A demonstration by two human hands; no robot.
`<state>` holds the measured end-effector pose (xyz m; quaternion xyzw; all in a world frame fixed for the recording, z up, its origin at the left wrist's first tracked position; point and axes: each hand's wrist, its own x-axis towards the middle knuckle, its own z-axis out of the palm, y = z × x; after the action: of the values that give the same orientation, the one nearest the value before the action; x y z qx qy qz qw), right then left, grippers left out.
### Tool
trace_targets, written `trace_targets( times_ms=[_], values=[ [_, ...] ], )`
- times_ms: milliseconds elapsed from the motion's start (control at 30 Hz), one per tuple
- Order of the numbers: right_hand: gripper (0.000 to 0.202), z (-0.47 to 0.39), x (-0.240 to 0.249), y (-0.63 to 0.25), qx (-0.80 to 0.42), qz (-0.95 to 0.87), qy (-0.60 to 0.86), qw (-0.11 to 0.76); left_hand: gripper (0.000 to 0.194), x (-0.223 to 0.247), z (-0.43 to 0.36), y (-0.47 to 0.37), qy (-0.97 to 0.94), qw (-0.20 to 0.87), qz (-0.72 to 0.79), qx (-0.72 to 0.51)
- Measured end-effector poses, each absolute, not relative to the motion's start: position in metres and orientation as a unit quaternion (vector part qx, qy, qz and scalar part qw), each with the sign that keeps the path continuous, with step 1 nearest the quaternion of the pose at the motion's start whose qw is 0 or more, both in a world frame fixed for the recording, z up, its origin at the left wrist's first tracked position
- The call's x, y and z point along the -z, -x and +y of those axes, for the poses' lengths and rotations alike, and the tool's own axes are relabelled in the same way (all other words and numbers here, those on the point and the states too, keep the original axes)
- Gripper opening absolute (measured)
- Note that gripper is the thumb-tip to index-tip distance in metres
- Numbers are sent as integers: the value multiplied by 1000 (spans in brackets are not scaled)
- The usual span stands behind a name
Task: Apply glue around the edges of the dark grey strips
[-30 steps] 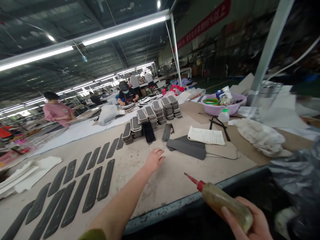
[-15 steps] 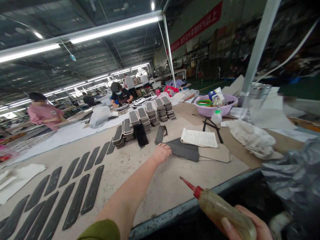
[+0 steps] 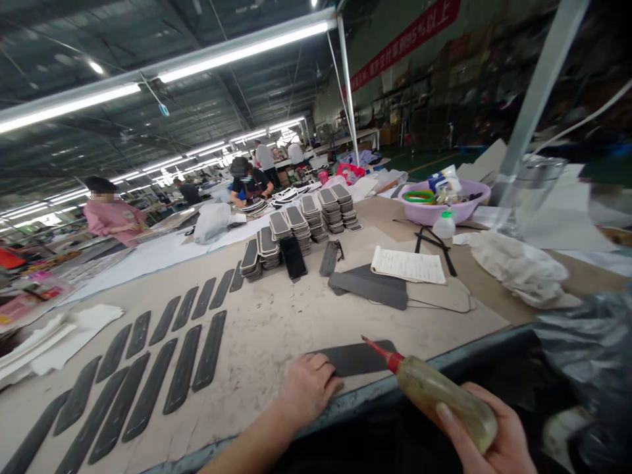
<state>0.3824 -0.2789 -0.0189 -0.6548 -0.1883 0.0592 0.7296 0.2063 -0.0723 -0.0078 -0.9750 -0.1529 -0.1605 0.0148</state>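
My left hand (image 3: 307, 387) lies at the table's near edge, its fingers curled on the left end of a flat dark grey strip (image 3: 356, 360) with a rounded far end. In my right hand (image 3: 498, 428) is a squeeze glue bottle (image 3: 439, 395), tilted, with yellowish contents and a red nozzle. The nozzle's tip appears over the strip; whether it touches cannot be made out. Beyond the left hand, more dark grey pieces (image 3: 368, 286) lie overlapping, partly under a notepad (image 3: 409, 264). Rows of glossy dark strips (image 3: 151, 388) lie on the left side.
Stacks of light-edged grey pieces (image 3: 281, 225) and a black phone (image 3: 293, 258) stand further back. A purple basin (image 3: 444, 212), a small green-capped bottle (image 3: 444, 227) and a white cloth (image 3: 518, 266) are at the right. Two co-workers (image 3: 111, 217) (image 3: 251, 181) stand across the tables.
My left hand has come from the pile of grey pieces to the near edge, bringing one strip with it. The glue bottle stays in my right hand, its nozzle now over that strip.
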Motion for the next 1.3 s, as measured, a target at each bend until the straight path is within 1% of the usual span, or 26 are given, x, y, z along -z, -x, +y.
trace_targets(
  times_ms=[100, 200, 367, 500, 633, 1033, 1100, 1300],
  values=[
    [43, -277, 19, -376, -44, -263, 684, 679, 21, 13, -79, -181, 963, -42, -176, 201],
    [33, -271, 24, -371, -17, -337, 692, 638, 21, 15, -64, -156, 949, -59, -211, 229],
    [22, -252, 29, -355, 35, -457, 660, 594, 22, 23, -37, -126, 954, -109, -186, 208],
    [21, -239, 29, -337, 39, -523, 628, 576, 18, 29, -38, -120, 948, -148, -174, 220],
    [22, -229, 25, -321, 35, -579, 605, 546, 17, 30, -46, -119, 942, -149, -179, 240],
    [46, -221, 22, -305, 39, -637, 610, 469, 15, 29, -46, -121, 949, -135, -165, 233],
    [45, -225, 23, -309, 45, -633, 620, 462, 15, 29, -46, -122, 949, -133, -161, 236],
    [32, -246, 24, -329, 88, -602, 653, 451, 16, 31, -45, -121, 953, -122, -155, 232]
  ],
)
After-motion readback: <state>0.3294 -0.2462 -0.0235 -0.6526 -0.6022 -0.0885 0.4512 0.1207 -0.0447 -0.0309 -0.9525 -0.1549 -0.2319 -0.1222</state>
